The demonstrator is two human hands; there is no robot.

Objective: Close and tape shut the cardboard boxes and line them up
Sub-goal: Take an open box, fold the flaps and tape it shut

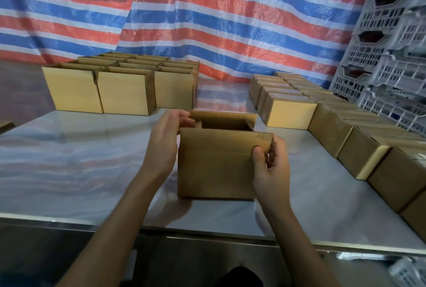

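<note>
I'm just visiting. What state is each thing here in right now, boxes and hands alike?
Middle box: upright on the table, top open, untaped.
Left grip: hand holding that box's upper left edge.
Right grip: hand pinching that box's near right top corner.
Far-left boxes: upright, tops open.
Right-side boxes: closed, lined up in rows.
Crates: stacked.

Packing station, rows of cardboard boxes [125, 93], stacked crates [389, 60], tarp backdrop [230, 40]
</note>
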